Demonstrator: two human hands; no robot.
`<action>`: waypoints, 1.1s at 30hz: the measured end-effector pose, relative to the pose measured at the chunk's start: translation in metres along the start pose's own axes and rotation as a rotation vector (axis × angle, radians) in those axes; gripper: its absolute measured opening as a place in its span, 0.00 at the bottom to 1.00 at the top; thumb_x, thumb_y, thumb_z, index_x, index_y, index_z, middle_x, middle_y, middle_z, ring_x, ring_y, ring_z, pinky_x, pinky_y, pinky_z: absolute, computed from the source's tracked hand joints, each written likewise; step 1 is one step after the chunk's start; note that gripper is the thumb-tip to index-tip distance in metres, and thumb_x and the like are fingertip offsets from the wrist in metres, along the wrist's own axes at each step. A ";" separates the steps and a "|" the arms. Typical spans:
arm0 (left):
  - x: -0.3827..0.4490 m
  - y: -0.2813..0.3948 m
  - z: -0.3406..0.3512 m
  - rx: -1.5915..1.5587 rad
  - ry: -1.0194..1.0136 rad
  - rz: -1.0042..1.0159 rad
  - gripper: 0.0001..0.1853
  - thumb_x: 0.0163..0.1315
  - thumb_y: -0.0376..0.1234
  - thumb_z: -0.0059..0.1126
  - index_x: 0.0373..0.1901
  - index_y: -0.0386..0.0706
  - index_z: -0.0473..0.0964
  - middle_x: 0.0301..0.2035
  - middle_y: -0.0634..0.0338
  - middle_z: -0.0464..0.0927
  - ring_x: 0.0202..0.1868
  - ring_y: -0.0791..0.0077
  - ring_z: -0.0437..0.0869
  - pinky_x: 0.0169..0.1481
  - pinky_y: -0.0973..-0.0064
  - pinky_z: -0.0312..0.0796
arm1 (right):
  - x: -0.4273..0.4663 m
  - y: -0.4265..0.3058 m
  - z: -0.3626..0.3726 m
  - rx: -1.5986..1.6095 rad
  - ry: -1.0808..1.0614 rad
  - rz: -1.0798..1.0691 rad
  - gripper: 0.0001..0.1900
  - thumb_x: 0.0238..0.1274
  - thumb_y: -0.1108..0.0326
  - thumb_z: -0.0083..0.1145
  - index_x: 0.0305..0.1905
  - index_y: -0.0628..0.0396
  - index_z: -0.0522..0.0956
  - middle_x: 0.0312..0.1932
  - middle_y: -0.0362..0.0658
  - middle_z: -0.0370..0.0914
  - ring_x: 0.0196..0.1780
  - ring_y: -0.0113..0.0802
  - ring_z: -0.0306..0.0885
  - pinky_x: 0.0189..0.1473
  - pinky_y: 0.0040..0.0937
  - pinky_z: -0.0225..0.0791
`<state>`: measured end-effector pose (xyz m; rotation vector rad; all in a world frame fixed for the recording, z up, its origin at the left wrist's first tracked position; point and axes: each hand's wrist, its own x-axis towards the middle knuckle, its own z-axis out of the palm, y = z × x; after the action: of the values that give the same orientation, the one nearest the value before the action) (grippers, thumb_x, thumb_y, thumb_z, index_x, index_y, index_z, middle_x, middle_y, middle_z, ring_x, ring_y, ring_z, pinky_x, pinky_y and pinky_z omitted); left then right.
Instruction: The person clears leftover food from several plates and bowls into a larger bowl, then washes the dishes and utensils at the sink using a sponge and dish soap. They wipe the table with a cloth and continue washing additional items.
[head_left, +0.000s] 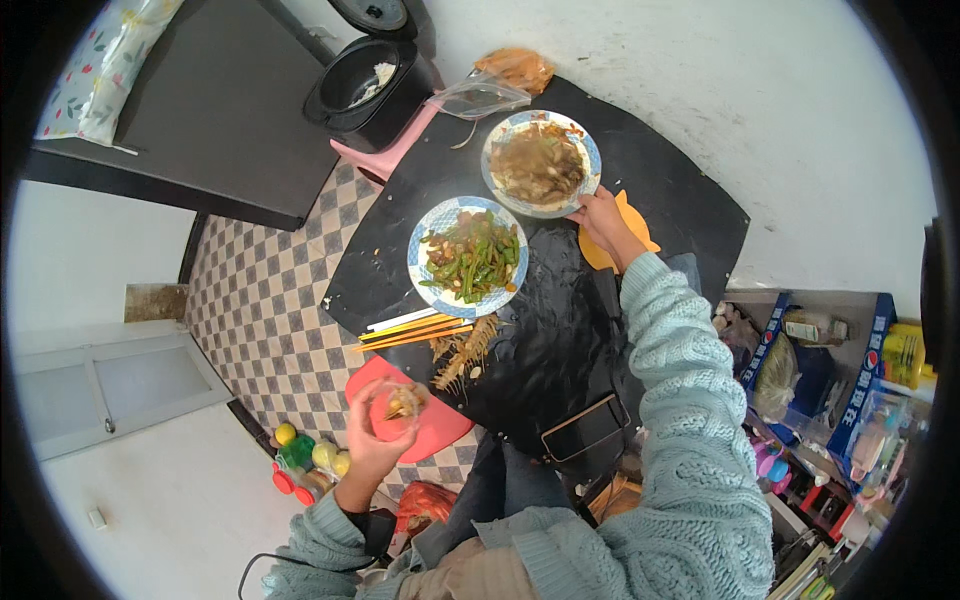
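Note:
My right hand (604, 221) grips the near right rim of a blue-edged plate (540, 163) of brown stir-fried food, thumb on the rim. A second patterned plate (469, 259) holds green peppers with bits of meat; it sits to the left and nearer to me. Off the table's near left edge, my left hand (371, 435) holds a small clear cup (405, 405) with yellowish scraps inside. White, yellow and orange chopsticks (412, 330) lie beside the pepper plate. Next to them are shrimp-like shells (466, 354). An orange cat-shaped mat (630, 229) is partly hidden under my right wrist.
A red stool (431, 427) stands below my left hand. At the back left, an open rice cooker (360, 90) with some rice rests on a pink stool (405, 142). A plastic bag (517, 71) lies at the black table's (675, 180) far edge. Shelves (817, 367) stand right.

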<state>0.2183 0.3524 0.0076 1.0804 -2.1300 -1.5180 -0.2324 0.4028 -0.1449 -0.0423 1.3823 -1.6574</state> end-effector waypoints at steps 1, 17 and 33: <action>-0.003 -0.002 -0.008 -0.002 0.036 -0.009 0.39 0.41 0.22 0.67 0.59 0.37 0.61 0.55 0.50 0.68 0.59 0.64 0.70 0.63 0.68 0.64 | -0.014 -0.003 -0.003 0.016 0.054 -0.020 0.21 0.64 0.80 0.33 0.62 0.63 0.58 0.60 0.53 0.65 0.58 0.46 0.71 0.56 0.43 0.71; 0.069 0.067 0.051 -0.155 -0.495 0.416 0.33 0.50 0.18 0.58 0.59 0.37 0.57 0.55 0.48 0.68 0.58 0.62 0.70 0.62 0.67 0.64 | -0.479 0.020 -0.068 0.225 0.670 -0.322 0.21 0.62 0.76 0.39 0.60 0.58 0.65 0.52 0.45 0.73 0.50 0.33 0.76 0.42 0.29 0.76; -0.262 0.151 0.356 -0.236 -1.351 0.573 0.41 0.47 0.24 0.67 0.65 0.38 0.55 0.61 0.50 0.63 0.60 0.63 0.68 0.62 0.69 0.63 | -1.036 0.365 -0.042 0.689 1.769 -0.619 0.19 0.63 0.74 0.41 0.59 0.58 0.65 0.53 0.43 0.73 0.52 0.34 0.75 0.47 0.36 0.73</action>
<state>0.1085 0.8046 0.0492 -0.9110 -2.4093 -2.3282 0.5441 1.1472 0.0827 1.9688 1.8550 -2.7073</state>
